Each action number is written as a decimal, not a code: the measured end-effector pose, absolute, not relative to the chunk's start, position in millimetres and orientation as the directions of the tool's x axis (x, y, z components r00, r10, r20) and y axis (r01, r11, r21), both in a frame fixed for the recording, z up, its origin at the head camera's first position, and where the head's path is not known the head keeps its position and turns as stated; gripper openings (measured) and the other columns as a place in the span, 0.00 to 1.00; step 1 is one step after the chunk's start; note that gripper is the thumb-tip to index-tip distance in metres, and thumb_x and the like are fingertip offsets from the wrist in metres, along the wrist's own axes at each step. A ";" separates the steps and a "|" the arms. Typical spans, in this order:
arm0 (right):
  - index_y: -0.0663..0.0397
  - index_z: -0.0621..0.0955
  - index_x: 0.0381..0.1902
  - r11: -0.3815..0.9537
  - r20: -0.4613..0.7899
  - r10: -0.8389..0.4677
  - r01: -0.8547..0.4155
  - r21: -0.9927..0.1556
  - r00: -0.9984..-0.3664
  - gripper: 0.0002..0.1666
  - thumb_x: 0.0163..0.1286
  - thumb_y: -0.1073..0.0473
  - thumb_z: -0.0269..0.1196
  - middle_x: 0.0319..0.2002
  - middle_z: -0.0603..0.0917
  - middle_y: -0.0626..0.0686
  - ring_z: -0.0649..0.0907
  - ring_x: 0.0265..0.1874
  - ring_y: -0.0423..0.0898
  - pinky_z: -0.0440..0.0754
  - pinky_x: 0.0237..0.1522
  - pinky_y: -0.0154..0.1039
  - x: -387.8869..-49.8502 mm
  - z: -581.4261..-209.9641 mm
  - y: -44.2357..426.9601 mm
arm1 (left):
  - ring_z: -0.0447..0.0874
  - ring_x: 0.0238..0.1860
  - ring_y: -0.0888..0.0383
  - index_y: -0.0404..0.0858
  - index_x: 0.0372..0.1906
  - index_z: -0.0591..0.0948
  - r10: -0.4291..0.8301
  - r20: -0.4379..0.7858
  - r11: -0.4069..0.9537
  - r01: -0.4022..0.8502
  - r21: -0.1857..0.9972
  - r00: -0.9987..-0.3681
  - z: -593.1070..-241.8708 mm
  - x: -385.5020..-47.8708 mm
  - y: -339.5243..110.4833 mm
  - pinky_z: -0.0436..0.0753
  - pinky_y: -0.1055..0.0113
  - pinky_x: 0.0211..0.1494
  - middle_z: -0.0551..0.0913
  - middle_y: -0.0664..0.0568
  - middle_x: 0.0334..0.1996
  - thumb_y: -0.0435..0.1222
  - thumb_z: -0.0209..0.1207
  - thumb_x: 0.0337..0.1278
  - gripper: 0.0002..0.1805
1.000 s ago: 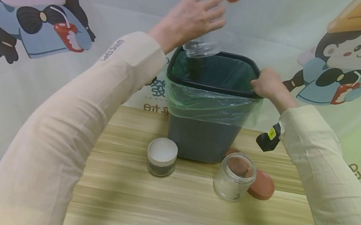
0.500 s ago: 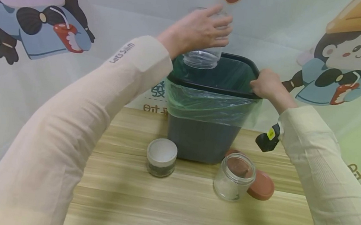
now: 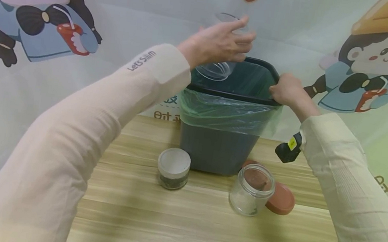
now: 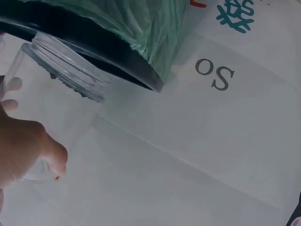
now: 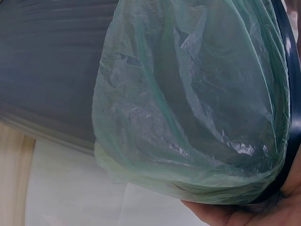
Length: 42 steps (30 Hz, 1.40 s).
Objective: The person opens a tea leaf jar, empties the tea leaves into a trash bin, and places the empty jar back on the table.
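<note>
The person wears long cream sleeves, the left sleeve and the right sleeve both of thin, softly wrinkled cloth, with fine ribbed lines on the right one. Dark lettering, seeming to read "Lets Slim", runs near the far end of the left sleeve, by a smooth, paler cuff. A small black device with a yellow label sits under the right cuff, and the left hand and right hand are bare.
</note>
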State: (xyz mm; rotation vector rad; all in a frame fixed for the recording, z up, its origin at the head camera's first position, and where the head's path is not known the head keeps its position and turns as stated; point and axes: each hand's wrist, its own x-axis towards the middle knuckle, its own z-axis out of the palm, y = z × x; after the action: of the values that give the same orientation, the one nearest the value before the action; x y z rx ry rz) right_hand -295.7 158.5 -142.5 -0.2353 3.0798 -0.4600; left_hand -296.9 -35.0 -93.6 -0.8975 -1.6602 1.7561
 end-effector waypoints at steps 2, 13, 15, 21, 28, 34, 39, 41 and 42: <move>0.57 0.62 0.15 0.944 0.008 -0.151 -0.147 -0.294 -0.988 0.18 0.66 0.64 0.40 0.15 0.59 0.50 0.63 0.15 0.42 0.64 0.24 0.35 -295.9 -142.6 158.8 | 0.46 0.66 0.46 0.40 0.64 0.55 0.779 -0.083 -0.044 0.077 -0.996 -0.622 -93.3 -296.5 -34.2 0.53 0.50 0.66 0.54 0.42 0.65 0.22 0.66 0.35 0.47; 0.55 0.61 0.12 0.943 0.019 -0.166 -0.164 -0.288 -0.986 0.19 0.64 0.65 0.40 0.12 0.58 0.48 0.61 0.13 0.42 0.64 0.25 0.36 -296.7 -143.8 161.2 | 0.55 0.64 0.47 0.40 0.63 0.60 0.709 -0.017 0.302 0.324 -0.896 -0.706 -85.0 -297.1 -25.2 0.51 0.54 0.68 0.62 0.43 0.63 0.25 0.56 0.51 0.33; 0.55 0.61 0.12 0.942 0.021 -0.164 -0.162 -0.294 -0.986 0.19 0.64 0.65 0.40 0.12 0.58 0.48 0.61 0.13 0.42 0.64 0.24 0.36 -296.7 -144.3 160.9 | 0.58 0.62 0.47 0.39 0.62 0.61 0.696 0.004 0.364 0.348 -0.864 -0.718 -83.1 -296.9 -25.1 0.53 0.55 0.67 0.65 0.43 0.61 0.24 0.55 0.52 0.31; 0.57 0.61 0.13 0.938 0.013 -0.148 -0.144 -0.316 -0.989 0.18 0.65 0.65 0.40 0.14 0.58 0.49 0.62 0.13 0.42 0.64 0.22 0.35 -296.1 -144.0 160.3 | 0.65 0.56 0.45 0.37 0.62 0.60 0.633 -0.006 0.511 0.423 -0.748 -0.774 -74.7 -291.0 -27.1 0.63 0.57 0.63 0.68 0.40 0.56 0.23 0.57 0.49 0.33; 0.58 0.62 0.15 0.940 0.014 -0.144 -0.141 -0.309 -0.990 0.18 0.65 0.65 0.40 0.16 0.60 0.51 0.63 0.15 0.43 0.64 0.23 0.35 -295.7 -143.8 159.1 | 0.63 0.58 0.45 0.37 0.65 0.55 0.558 -0.023 0.584 0.412 -0.699 -0.830 -71.6 -285.5 -28.9 0.66 0.57 0.61 0.65 0.39 0.58 0.24 0.58 0.46 0.39; 0.58 0.62 0.15 0.943 0.019 -0.143 -0.142 -0.302 -0.990 0.17 0.65 0.65 0.40 0.16 0.60 0.51 0.63 0.16 0.43 0.64 0.23 0.35 -295.5 -143.4 158.8 | 0.56 0.62 0.46 0.41 0.64 0.58 0.611 0.056 0.493 0.325 -0.807 -0.790 -75.1 -291.6 -25.4 0.59 0.54 0.65 0.62 0.42 0.62 0.25 0.56 0.51 0.34; 0.58 0.62 0.15 0.943 0.022 -0.145 -0.145 -0.300 -0.989 0.17 0.65 0.65 0.40 0.17 0.60 0.51 0.64 0.16 0.43 0.64 0.23 0.35 -295.5 -143.6 159.1 | 0.53 0.63 0.47 0.41 0.60 0.62 0.691 0.075 0.306 0.196 -0.932 -0.719 -82.8 -292.5 -22.1 0.55 0.53 0.66 0.61 0.43 0.62 0.25 0.56 0.52 0.30; 0.58 0.62 0.15 0.942 0.026 -0.144 -0.146 -0.301 -0.989 0.17 0.65 0.65 0.41 0.17 0.60 0.51 0.64 0.16 0.44 0.65 0.24 0.35 -295.7 -144.2 159.2 | 0.52 0.63 0.47 0.40 0.60 0.62 0.720 0.055 0.203 0.133 -0.970 -0.692 -87.2 -291.9 -22.0 0.56 0.52 0.65 0.60 0.42 0.62 0.24 0.60 0.46 0.33; 0.58 0.63 0.16 0.943 0.027 -0.141 -0.143 -0.300 -0.990 0.17 0.65 0.65 0.41 0.17 0.61 0.52 0.64 0.17 0.44 0.65 0.24 0.35 -295.8 -144.4 159.2 | 0.52 0.63 0.46 0.39 0.59 0.62 0.733 0.038 0.148 0.105 -0.983 -0.680 -89.3 -292.0 -22.4 0.57 0.52 0.64 0.60 0.41 0.61 0.24 0.62 0.42 0.36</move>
State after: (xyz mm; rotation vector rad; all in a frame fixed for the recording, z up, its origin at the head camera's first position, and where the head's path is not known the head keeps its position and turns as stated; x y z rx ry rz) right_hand -295.8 159.2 -144.4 -0.2270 3.1019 -0.4800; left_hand -292.0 -22.4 -89.3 -0.7970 -1.9086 1.5680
